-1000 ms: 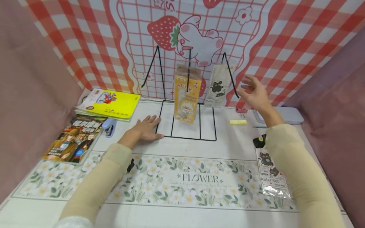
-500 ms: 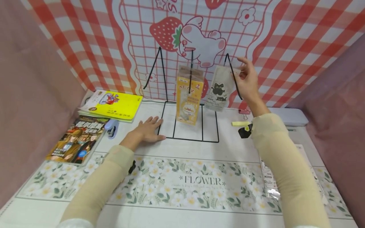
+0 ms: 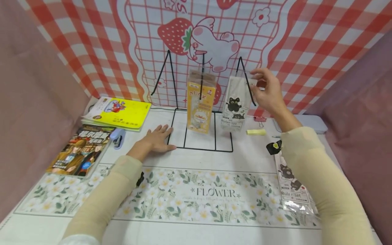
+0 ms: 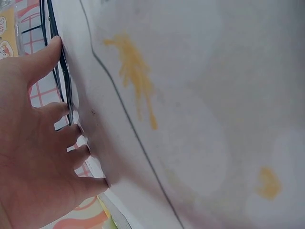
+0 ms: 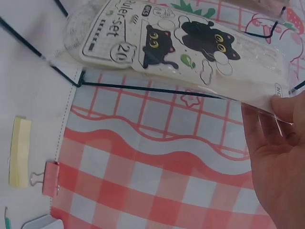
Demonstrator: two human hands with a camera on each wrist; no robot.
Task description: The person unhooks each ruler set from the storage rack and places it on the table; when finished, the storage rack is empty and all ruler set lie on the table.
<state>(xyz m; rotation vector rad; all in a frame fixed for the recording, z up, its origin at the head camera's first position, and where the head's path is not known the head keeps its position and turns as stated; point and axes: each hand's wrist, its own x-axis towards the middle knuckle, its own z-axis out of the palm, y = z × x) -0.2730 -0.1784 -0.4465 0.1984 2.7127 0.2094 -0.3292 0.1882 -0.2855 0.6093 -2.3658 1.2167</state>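
My right hand (image 3: 269,90) pinches the top right edge of a ruler set (image 3: 237,102) in a clear packet with black cats on its card. In the right wrist view the thumb lies on the packet's front and the fingers go behind it. The packet hangs at the right hook of a black wire display rack (image 3: 231,143). From the middle hook hangs a yellow duck-print package (image 3: 200,109). My left hand (image 3: 154,139) lies spread at the left front of the rack's base, its thumb and fingertips at the wire in the left wrist view.
A second ruler set packet (image 3: 291,180) lies at the right, partly under the sleeve. A yellow strip (image 3: 256,132), a red binder clip (image 5: 51,178) and a pale case (image 3: 310,123) lie behind it. At left are a yellow book (image 3: 128,114), a magazine (image 3: 79,149) and a stapler (image 3: 117,137).
My right hand has moved from beside the right hook to grip the hanging ruler set, which now sits nearer and lower in view. The left hand has stayed on the rack's base.
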